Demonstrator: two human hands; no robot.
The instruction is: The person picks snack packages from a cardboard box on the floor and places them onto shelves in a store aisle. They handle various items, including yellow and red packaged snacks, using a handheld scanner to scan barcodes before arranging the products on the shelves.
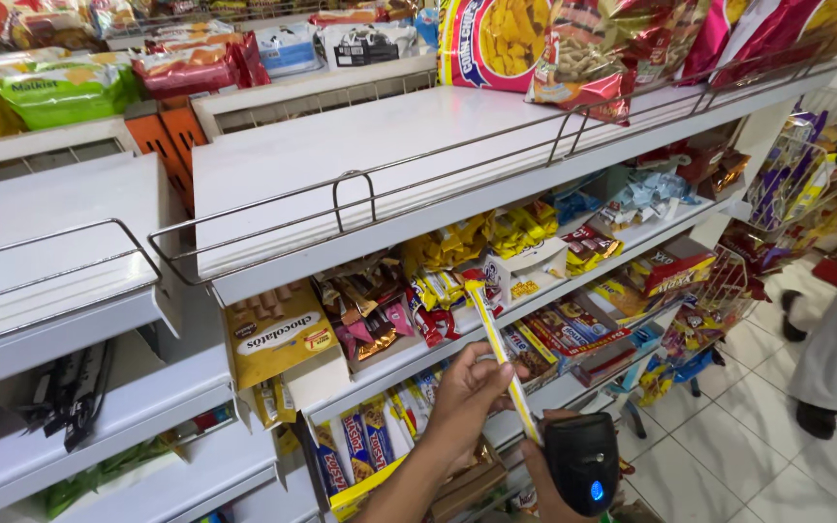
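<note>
Left hand: your left hand (465,395) pinches a long yellow-white strip (498,356).
Right hand: your right hand (546,476) grips a black scanner (583,467).
Around: snack shelf (457,334) just behind.

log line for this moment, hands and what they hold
left hand: pinches thin yellow-white stick pack | right hand: grips black handheld scanner | place: snack shelf

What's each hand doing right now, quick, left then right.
Left hand: fingers closed on a thin yellow-and-white stick packet.
Right hand: closed around a black handheld scanner.
</note>
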